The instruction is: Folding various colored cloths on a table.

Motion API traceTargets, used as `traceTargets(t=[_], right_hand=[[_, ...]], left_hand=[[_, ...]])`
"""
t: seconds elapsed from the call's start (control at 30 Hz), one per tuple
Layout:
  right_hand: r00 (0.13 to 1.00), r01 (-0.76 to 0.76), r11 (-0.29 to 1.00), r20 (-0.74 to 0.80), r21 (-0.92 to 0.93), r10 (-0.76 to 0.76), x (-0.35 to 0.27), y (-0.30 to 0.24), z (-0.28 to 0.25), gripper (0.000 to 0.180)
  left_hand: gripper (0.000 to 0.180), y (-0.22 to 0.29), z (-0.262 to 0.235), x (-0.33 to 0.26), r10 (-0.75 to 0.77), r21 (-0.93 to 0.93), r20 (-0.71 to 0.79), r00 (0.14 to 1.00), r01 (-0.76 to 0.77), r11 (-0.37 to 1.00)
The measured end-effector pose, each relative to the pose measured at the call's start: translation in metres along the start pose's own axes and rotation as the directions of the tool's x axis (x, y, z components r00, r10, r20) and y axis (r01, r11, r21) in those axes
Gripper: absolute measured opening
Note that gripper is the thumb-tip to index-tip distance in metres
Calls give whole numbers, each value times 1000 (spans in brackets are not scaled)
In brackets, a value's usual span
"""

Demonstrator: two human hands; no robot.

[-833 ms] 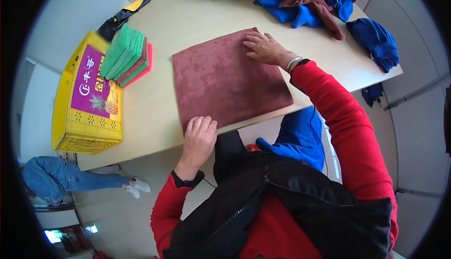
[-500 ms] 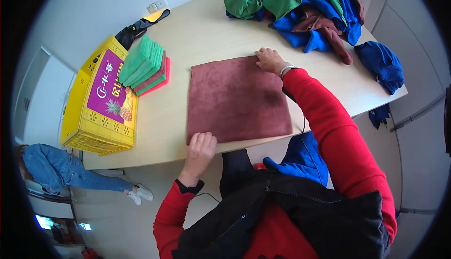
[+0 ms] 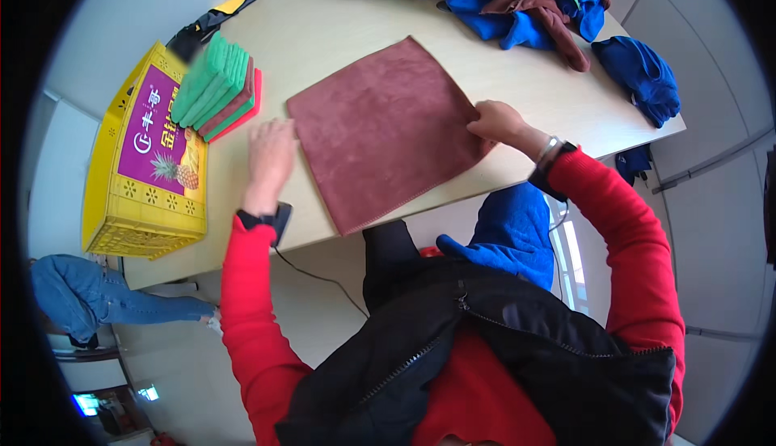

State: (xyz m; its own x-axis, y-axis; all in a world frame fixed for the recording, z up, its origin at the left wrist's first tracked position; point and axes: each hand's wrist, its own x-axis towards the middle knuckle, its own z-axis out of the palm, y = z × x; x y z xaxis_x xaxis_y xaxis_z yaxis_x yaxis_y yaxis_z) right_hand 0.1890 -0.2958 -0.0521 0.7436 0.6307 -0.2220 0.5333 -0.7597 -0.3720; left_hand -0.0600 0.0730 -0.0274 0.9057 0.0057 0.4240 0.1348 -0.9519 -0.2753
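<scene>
Brown napped cloth [image 3: 380, 139] spread on pale tabletop [image 3: 331, 33] nr front edge. R hand [image 3: 498, 122]: thumb & fingers clamped on cloth's R edge. L hand [image 3: 271, 153], blurred, nr cloth's L corner; finger state can't be told. Folded-cloth stack [image 3: 217, 94] beside yellow crate [image 3: 149, 228].

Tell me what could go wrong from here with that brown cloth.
The brown cloth might slip: its lower corner reaches the near edge of the table.
It could crease or skew: the right hand grips its right edge, while the left hand is blurred at the left corner, and I cannot tell whether it touches.
The left hand is also near the stack of folded cloths, so a wide sweep might knock it.
</scene>
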Motion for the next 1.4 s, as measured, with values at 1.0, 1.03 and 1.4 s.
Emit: traceTargets(t=[1.0,1.03,1.4], right_hand=[[911,187,938,-306,-293,-277,-95,-28,57,66],[909,180,939,-315,-294,-273,-94,-27,55,66],[866,278,911,-329,-305,-375,-100,-51,80,68]], left_hand=[[65,105,-5,-74,-235,-266,317,919,324,908],[66,107,-8,-75,-246,-233,313,917,326,916],[65,119,-25,-76,-78,-325,363,928,205,923]])
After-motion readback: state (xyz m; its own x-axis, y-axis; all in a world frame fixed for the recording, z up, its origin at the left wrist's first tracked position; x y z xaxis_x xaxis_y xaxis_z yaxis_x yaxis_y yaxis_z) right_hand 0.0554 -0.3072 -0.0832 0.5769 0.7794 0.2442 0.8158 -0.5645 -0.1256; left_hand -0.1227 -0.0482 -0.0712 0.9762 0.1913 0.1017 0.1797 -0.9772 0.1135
